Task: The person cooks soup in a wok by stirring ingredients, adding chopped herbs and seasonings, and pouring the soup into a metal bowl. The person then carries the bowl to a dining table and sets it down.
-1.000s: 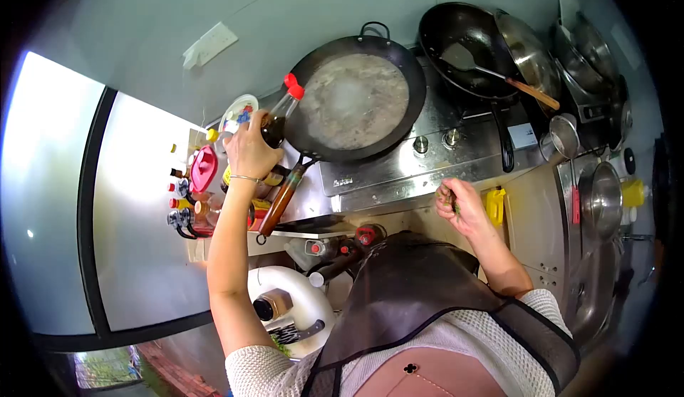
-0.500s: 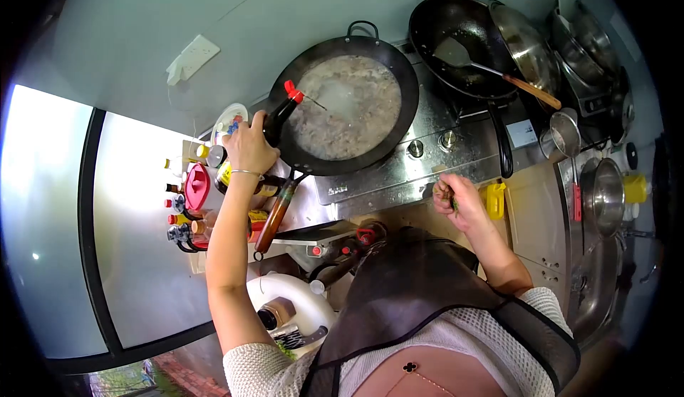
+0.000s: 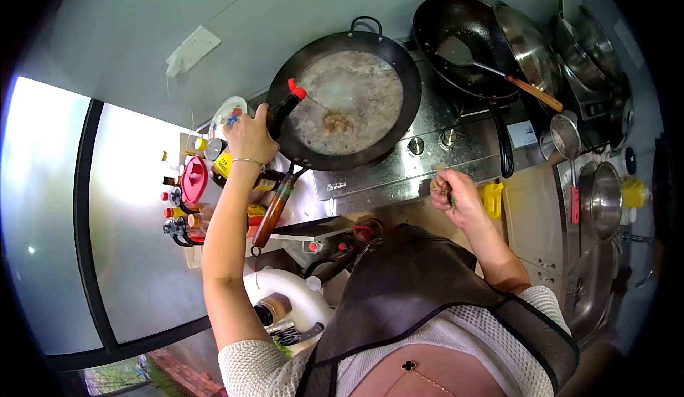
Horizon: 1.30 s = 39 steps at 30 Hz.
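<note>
While the stove (image 3: 385, 182) is spreading beneath everything from the picture's centre toward 2 o'clock, the wok (image 3: 408, 100) is sitting on its left part, its loop pointing to 12 o'clock and its long handle (image 3: 276, 214) to 7. A second pan (image 3: 432, 39) is resting at the wok's 2 o'clock, with a spatula (image 3: 456, 53) lying across it. Pale, cloudy liquid (image 3: 365, 83) is filling much of the wok and seems to be simmering.

The left hand (image 3: 249, 139) is wrapping round a dark bottle (image 3: 280, 115) at the wok's 9 o'clock edge, its fingers closing as far as the bottle's width is allowing. The right hand (image 3: 462, 199) is hovering in front of the stove, at the wok's 4 o'clock, curling nearly shut round some green bits (image 3: 452, 198); whether it is hiding anything more, I cannot tell.

The bottle is leaning toward 1 o'clock, and from its red cap (image 3: 296, 90) a thin stream (image 3: 318, 103) is running toward 4 o'clock. A brown patch (image 3: 338, 121) is showing just below the middle of the liquid, so seasoning seems to be the step in hand. In my judgement, the pour is calling for a steady wrist, the spout over the liquid, and then a clean upward tilt away from the rim.
</note>
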{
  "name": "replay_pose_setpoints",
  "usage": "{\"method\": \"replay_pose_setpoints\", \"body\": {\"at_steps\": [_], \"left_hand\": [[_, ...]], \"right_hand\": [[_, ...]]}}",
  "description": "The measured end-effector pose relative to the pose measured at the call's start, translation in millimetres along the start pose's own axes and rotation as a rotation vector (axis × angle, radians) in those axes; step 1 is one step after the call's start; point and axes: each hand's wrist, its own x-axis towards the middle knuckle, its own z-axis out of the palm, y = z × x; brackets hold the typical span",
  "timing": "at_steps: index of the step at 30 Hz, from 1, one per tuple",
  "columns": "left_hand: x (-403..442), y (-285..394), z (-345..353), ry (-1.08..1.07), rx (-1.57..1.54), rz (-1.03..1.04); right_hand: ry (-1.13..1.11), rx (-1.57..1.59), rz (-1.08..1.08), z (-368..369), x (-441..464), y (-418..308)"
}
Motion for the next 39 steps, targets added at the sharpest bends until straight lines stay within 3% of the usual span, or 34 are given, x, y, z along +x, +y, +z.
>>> {"method": "replay_pose_setpoints", "body": {"at_steps": [2, 4, 10, 13, 19, 23, 25, 31, 33, 35, 38, 39], "left_hand": [[0, 2, -3, 0.013, -0.002, 0.002], [2, 5, -11, -0.147, -0.05, -0.071], [-3, 5, -10, -0.003, -0.023, -0.046], [-2, 2, -14, -0.111, -0.015, -0.093], [-6, -8, -21, -0.077, -0.047, -0.162], [-13, -18, -37, 0.088, -0.425, -0.267], [-20, -28, -43, 0.426, -0.833, -0.311], [-73, -76, -83, 0.796, -1.256, -0.305], [-114, -94, -106, 0.743, -1.406, -0.239], [-164, -113, -132, 0.673, -1.495, -0.394], [-229, -148, -122, 0.634, -1.435, -0.528], [-252, -159, -108, 0.655, -1.35, -0.425]], "right_hand": [[0.005, 0.005, -0.012, 1, -1, 1], [0.001, 0.01, -0.012, 1, -2, 2], [-0.008, -0.002, -0.006, 3, -4, 5], [-0.02, -0.021, -0.005, 8, -5, 7], [-0.052, -0.05, -0.001, 11, -9, 12], [-0.039, -0.066, -0.004, 18, -16, 11], [-0.043, -0.085, 0.013, 22, -17, 12], [-0.117, -0.139, 0.044, 31, -15, 18], [-0.137, -0.178, 0.076, 37, -12, 20], [-0.209, -0.179, 0.106, 44, -11, 25], [-0.257, -0.164, 0.252, 49, -7, 34], [-0.28, -0.176, 0.282, 49, -5, 37]]}}
